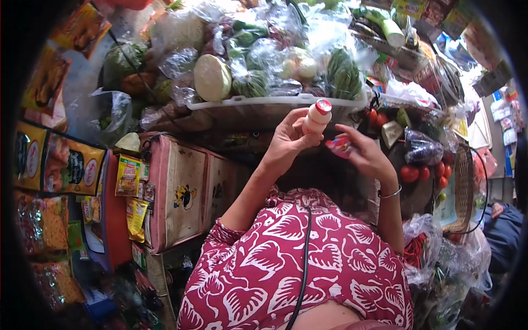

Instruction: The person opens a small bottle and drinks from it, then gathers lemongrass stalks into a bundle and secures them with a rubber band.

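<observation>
My left hand [291,137] is wrapped round a small cream-coloured bottle [317,117] with a red foil top, held upright and slightly tilted in front of my chest. To its right, my right hand [360,151] pinches a small pink and red packet [340,147] between thumb and fingers. The packet is apart from the bottle, and its markings are too small to read. A bracelet circles my right wrist.
A white-rimmed tray [264,101] of bagged vegetables stands ahead. A pink cabinet [179,190] is at left, beside hanging packets [71,165]. Tomatoes [410,173] and a basket [465,187] are at right. A person's dark-blue clothing [501,236] shows at far right.
</observation>
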Demonstrator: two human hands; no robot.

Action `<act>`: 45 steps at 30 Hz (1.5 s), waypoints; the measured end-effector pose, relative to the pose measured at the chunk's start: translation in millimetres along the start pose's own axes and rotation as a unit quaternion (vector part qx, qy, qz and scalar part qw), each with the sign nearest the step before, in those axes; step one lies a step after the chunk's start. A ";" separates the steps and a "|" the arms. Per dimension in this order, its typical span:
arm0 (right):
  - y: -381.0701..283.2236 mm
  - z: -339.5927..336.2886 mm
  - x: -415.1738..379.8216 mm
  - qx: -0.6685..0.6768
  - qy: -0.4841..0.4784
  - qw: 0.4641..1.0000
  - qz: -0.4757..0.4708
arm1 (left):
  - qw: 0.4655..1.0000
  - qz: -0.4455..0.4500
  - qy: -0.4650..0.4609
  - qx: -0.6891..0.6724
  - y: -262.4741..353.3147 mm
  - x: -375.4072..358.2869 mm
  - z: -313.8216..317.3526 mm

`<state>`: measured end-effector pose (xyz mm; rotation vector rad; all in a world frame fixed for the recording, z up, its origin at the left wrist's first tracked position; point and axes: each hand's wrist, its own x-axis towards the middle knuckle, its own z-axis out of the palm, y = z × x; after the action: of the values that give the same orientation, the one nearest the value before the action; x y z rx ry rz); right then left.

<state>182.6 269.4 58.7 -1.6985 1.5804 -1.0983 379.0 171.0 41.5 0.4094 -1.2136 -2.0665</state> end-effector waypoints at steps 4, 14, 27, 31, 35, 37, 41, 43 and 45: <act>-10.5 -10.5 -10.9 0.023 0.022 0.999 0.008 | 0.999 0.006 -0.017 0.036 -10.5 7.7 8.0; -45.2 -34.7 -7.7 0.167 0.079 0.976 0.117 | 0.995 -0.018 -0.082 0.054 -31.5 22.1 24.5; -58.9 -25.2 -4.9 -0.010 0.084 0.995 0.060 | 0.982 -0.028 -0.166 0.085 -30.0 20.3 19.8; -61.1 -24.8 -9.6 0.006 0.028 0.999 -0.035 | 0.964 -0.088 -0.242 0.069 -29.7 17.5 11.6; -55.1 -12.4 -28.7 0.084 0.140 0.981 0.103 | 0.982 -0.056 -0.139 0.116 -39.6 8.4 22.2; -52.5 0.2 -34.5 0.115 0.179 0.971 0.108 | 0.985 -0.012 -0.127 0.116 -44.7 5.2 27.4; -60.5 11.5 -41.5 0.093 0.242 0.958 0.123 | 0.989 -0.001 -0.090 0.114 -62.6 1.0 30.7; -54.1 17.5 -44.4 0.098 0.263 0.951 0.128 | 0.991 -0.005 -0.083 0.102 -68.4 -0.3 30.2; -49.9 19.9 -48.3 0.150 0.277 0.936 0.159 | 0.990 0.006 -0.083 0.115 -73.8 -0.1 28.6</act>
<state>227.1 321.4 81.9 -0.9299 1.8125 -1.6332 332.6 212.9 -7.1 0.3390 -1.5594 -1.9882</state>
